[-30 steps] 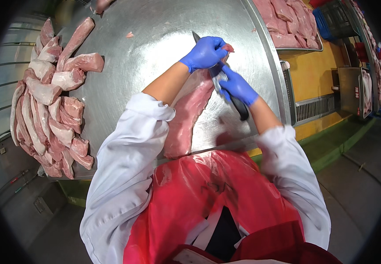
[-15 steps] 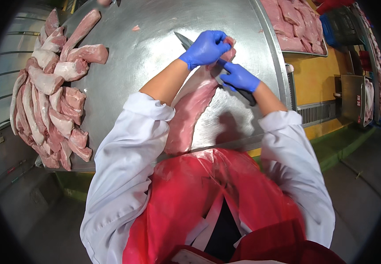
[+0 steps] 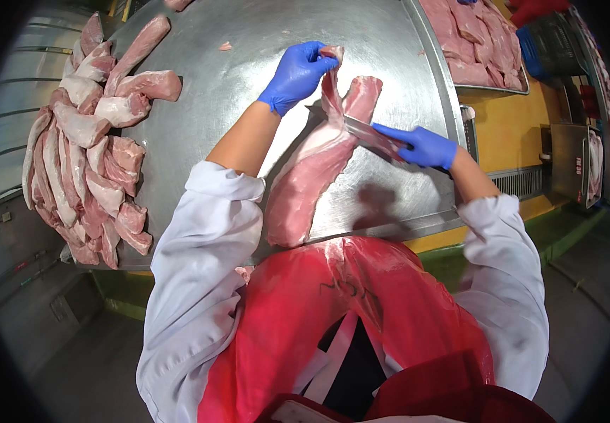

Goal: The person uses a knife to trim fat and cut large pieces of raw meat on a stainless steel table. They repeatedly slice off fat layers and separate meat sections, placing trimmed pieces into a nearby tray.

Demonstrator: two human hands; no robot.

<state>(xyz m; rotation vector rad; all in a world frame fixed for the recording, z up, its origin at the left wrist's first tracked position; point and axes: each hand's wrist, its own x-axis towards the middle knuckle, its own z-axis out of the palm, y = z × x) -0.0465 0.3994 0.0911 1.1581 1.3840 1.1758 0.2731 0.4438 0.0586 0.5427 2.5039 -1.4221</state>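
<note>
My left hand (image 3: 298, 74), in a blue glove, pinches the top of a thin strip (image 3: 331, 84) of meat and fat, lifting it from the long pink piece of meat (image 3: 298, 201) that lies lengthwise on the steel table (image 3: 213, 141). My right hand (image 3: 425, 148), also gloved, grips a knife (image 3: 358, 128); its blade lies crosswise on the piece where the strip joins it, and the handle is mostly hidden by my fingers.
A large pile of meat pieces (image 3: 79, 141) covers the table's left side. At the upper right stand a tray packed with meat (image 3: 481, 49), dark crates (image 3: 541, 49) and a steel container (image 3: 573, 166) on a yellow surface (image 3: 509, 127).
My left hand has moved left and up, pulling the strip away from the piece, whose upper end now shows. My right hand and the knife have shifted right and slightly down.
</note>
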